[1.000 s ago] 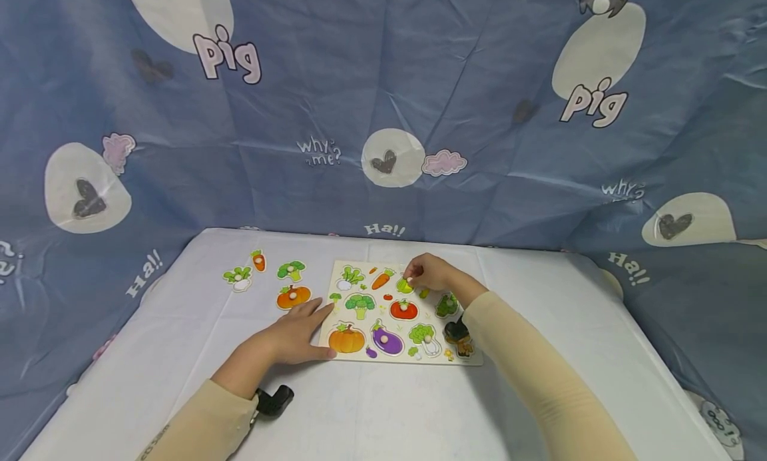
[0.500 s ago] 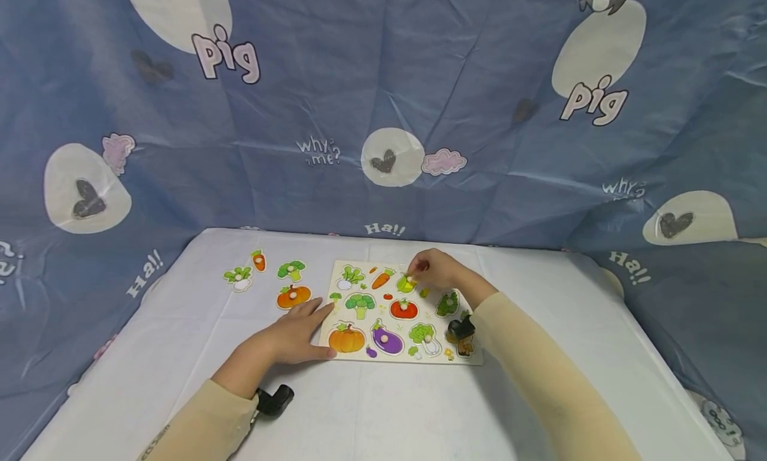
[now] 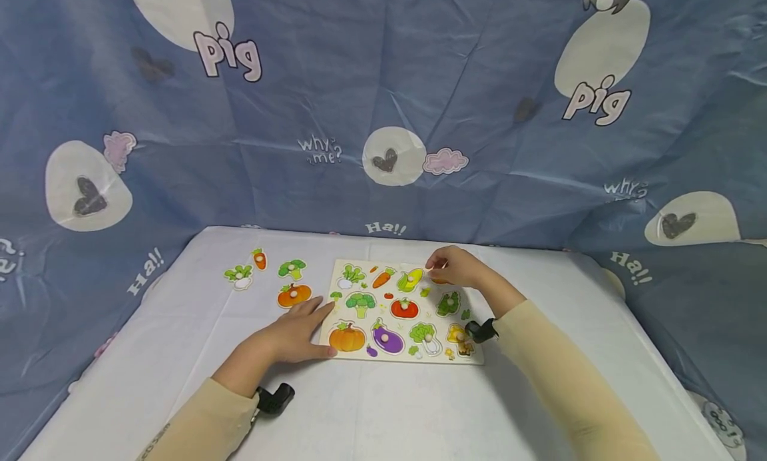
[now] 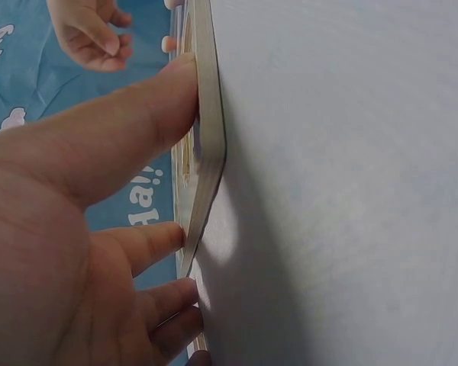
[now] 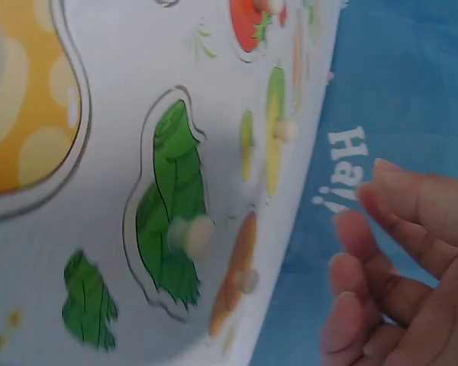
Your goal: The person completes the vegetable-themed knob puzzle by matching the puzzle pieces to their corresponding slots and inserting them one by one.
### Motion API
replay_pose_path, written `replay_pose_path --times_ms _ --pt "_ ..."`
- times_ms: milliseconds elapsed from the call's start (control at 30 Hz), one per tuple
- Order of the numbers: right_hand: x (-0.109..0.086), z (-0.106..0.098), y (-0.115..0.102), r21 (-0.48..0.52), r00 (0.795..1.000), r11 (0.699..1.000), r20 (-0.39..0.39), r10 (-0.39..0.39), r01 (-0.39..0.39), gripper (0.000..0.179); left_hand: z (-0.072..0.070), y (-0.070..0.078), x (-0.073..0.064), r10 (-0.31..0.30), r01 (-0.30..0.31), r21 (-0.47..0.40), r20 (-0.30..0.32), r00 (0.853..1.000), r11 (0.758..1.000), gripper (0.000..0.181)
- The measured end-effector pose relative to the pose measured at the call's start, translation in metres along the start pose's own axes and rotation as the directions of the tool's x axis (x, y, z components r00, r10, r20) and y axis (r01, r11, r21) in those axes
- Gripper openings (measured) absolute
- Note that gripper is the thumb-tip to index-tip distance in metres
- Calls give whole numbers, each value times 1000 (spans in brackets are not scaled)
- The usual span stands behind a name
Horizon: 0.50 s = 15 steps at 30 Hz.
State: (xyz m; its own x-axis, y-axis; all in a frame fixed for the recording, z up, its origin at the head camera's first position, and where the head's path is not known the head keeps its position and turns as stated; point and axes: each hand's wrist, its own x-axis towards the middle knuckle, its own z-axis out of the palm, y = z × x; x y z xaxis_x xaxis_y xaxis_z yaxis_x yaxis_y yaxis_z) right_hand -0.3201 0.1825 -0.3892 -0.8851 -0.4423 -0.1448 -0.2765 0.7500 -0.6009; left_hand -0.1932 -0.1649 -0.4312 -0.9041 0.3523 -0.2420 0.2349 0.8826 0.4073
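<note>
A wooden knob puzzle board (image 3: pixel 434 322) with vegetable pictures lies on the table. My left hand (image 3: pixel 292 334) rests at its left side, fingers spread; in the left wrist view the thumb (image 4: pixel 149 114) presses against the board's edge. My right hand (image 3: pixel 460 271) is at the far right corner, holding nothing, its fingers loosely bent in the right wrist view. Near those fingers is an orange-brown piece (image 5: pixel 235 274) with a knob. To its left sits the yellow corn piece (image 3: pixel 411 280) in its slot. Tomato (image 3: pixel 404 308), eggplant (image 3: pixel 387 340) and mushroom (image 3: pixel 460 341) pieces also show knobs.
Left of the board lie loose pieces: a white radish (image 3: pixel 239 277), a carrot (image 3: pixel 259 259), a broccoli (image 3: pixel 291 269) and a pumpkin (image 3: pixel 293 296). A blue printed cloth (image 3: pixel 491 201) hangs behind the white table (image 3: pixel 383 408).
My right hand has let go of the corn piece and moved right, to the board's far right corner. The corn and mushroom pieces now show fully. My left hand has stayed put.
</note>
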Motion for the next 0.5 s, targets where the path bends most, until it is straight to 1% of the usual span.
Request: replay_pose_path --times_ms 100,233,300,500 --pt "-9 -5 3 -18 1000 1000 16 18 -18 21 -1 1 0 4 -4 -2 0 1000 1000 94" --pt "-21 -10 8 -47 1000 999 24 10 -9 25 -2 2 -2 7 -7 1 -2 1000 1000 94" --pt "-27 -12 11 -58 1000 998 22 -1 2 25 -2 2 -2 8 -8 5 -4 1000 1000 94" --pt "-43 -15 19 -53 1000 999 18 4 -3 23 -2 2 -2 13 -13 0 -4 1000 1000 94"
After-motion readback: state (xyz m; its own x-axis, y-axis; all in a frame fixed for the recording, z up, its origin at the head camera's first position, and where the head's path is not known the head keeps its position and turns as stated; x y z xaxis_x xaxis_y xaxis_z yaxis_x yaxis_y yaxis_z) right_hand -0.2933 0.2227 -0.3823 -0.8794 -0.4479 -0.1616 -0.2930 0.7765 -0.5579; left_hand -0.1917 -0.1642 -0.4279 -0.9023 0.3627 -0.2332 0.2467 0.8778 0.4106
